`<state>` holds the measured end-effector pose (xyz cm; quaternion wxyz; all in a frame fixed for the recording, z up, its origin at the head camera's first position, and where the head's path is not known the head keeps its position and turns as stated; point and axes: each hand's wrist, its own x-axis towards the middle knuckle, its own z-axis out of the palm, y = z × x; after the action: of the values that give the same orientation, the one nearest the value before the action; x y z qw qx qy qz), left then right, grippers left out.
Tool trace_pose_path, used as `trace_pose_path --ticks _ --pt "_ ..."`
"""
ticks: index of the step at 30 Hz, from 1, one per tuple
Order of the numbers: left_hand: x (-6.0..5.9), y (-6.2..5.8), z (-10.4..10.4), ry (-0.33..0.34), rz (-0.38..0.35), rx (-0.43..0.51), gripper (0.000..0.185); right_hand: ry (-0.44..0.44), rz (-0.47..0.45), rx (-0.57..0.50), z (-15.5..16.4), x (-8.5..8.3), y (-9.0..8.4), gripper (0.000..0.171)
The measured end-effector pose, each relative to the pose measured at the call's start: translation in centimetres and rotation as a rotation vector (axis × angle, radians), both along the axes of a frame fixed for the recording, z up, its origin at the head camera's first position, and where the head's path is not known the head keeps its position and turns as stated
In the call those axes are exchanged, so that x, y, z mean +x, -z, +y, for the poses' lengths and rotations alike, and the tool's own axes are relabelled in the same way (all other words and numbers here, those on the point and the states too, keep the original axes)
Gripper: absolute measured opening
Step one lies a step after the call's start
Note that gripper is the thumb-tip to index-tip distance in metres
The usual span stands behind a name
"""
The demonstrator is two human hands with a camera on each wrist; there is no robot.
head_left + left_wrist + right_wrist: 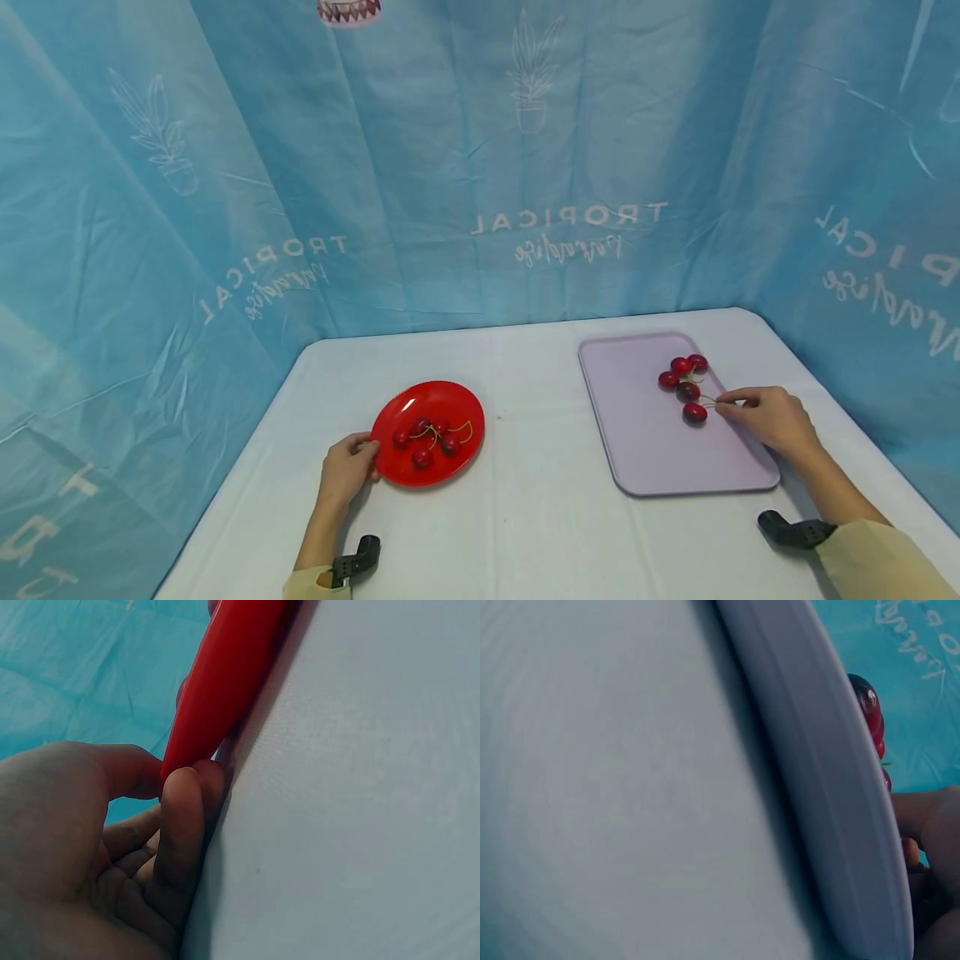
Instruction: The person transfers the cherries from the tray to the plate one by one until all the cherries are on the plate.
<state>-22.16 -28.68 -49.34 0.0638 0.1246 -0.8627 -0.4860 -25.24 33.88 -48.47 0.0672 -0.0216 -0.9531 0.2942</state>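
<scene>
On the left of the white table, a round red plate (450, 396) bears several dark red cherries (422, 457) with green stems. My left hand (347, 468) pinches the plate's near-left rim, the thumb on top and fingers beneath, as the left wrist view shows. To the right lies a pale purple tray (630, 425) with a cluster of cherries (681, 367) in its right half. My right hand (776, 421) reaches over the tray's right edge and pinches the stem of a cherry (694, 413) at its fingertips. In the right wrist view the tray's wall hides most of the fingers.
The white-covered table (532, 433) spans the space between plate and tray. Blue curtains (450, 150) with printed plants and lettering stand behind it and along both sides. A black strap camera sits on each wrist, the right one (795, 531) near the tray's front corner.
</scene>
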Motion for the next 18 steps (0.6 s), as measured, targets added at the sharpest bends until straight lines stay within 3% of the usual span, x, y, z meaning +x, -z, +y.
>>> trace_pose_path --ticks 5,18 --pt "0.04 -0.04 0.04 -0.004 0.000 0.000 0.038 0.011 0.037 -0.002 -0.19 -0.15 0.42 0.034" --pt "0.03 -0.09 0.18 -0.009 -0.009 0.001 0.038 0.009 -0.006 -0.010 -0.20 -0.22 0.46 0.049"
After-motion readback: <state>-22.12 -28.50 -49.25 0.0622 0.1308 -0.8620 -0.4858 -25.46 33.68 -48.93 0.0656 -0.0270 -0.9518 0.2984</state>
